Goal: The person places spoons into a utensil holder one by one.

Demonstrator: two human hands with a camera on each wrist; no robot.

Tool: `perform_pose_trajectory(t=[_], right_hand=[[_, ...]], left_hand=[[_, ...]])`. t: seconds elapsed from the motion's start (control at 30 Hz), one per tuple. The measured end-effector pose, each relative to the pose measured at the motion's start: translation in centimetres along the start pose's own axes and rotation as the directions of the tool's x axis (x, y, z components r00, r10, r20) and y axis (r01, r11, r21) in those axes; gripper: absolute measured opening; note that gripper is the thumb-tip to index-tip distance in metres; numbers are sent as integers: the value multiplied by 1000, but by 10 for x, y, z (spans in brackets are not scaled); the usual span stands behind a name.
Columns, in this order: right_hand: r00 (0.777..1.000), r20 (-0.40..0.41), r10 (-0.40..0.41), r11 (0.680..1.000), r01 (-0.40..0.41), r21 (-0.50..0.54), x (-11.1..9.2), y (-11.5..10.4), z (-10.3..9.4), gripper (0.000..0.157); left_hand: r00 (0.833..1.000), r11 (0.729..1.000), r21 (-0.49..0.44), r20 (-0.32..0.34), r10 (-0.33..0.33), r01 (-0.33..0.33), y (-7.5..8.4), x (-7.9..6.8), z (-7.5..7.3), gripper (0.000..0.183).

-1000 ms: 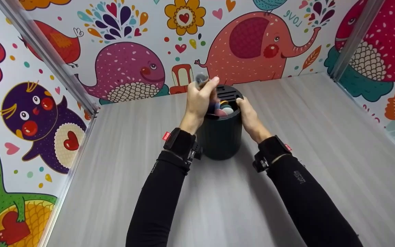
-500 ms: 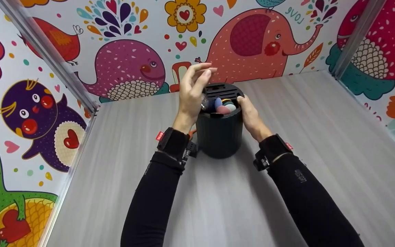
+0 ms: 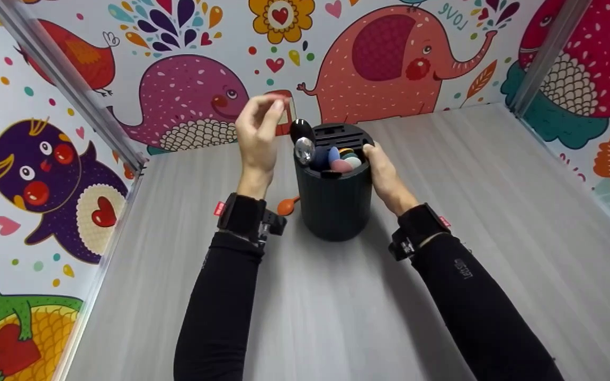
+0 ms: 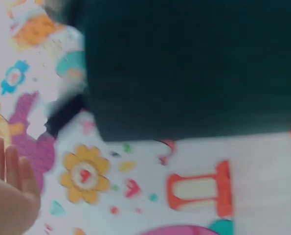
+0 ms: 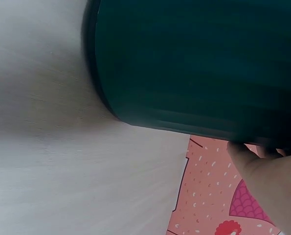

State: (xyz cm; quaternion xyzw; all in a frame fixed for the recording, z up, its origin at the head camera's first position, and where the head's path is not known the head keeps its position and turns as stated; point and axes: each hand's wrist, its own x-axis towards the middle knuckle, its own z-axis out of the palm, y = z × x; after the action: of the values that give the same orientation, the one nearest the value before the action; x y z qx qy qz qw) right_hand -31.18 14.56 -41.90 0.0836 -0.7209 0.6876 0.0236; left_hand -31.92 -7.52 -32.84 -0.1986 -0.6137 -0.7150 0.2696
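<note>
A dark green utensil holder [image 3: 335, 206] with a slotted black top stands upright on the table. At its left rim stick out a black spoon [image 3: 301, 129] and a shiny metal spoon [image 3: 304, 152]. Blue, pink and white rounded utensil heads [image 3: 342, 165] crowd the front opening. My right hand [image 3: 387, 177] grips the holder at its right rim, thumb on top; in the right wrist view its fingers [image 5: 244, 155] lie along the side. My left hand [image 3: 257, 140] is raised left of the holder, apart from it, fingers loosely bent and holding nothing.
An orange spoon [image 3: 286, 206] lies on the grey table [image 3: 305, 317] left of the holder, its handle partly hidden behind it. Walls with cartoon animals [image 3: 194, 95] close off the back and sides, with metal posts [image 3: 66, 74] at the corners.
My left hand has let go of the metal spoon, now standing in the holder, and moved away left. The orange spoon has come into view. My right hand stays on the rim.
</note>
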Motion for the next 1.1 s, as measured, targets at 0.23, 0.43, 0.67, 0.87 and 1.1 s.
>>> perform_pose_trajectory(t=[0.23,0.43,0.67,0.87,1.1], right_hand=[[1000,-6,-6,1000,6,0,-1,0,4,52],[1000,-16,-17,1000,18,7,-1,-1,6,48],[1000,-21,-4,1000,4,8,-1,0,7,46],[999,-23,-23,1000,24,20,0,0,4,43],[999,-3,-32,999,32,-1,1,0,1,45]], left_hand=[[997,956,285,-33,-67,74,-51,-16,-28,11],[968,822,555,114,-225,126,-92,-41,-44,23],[753,647,724,284,-593,237,-113,-62,-52,42],[638,499,864,345,-688,71,-118,-69,-54,35],[559,349,936,268,-785,41,-120,-76,-59,36]])
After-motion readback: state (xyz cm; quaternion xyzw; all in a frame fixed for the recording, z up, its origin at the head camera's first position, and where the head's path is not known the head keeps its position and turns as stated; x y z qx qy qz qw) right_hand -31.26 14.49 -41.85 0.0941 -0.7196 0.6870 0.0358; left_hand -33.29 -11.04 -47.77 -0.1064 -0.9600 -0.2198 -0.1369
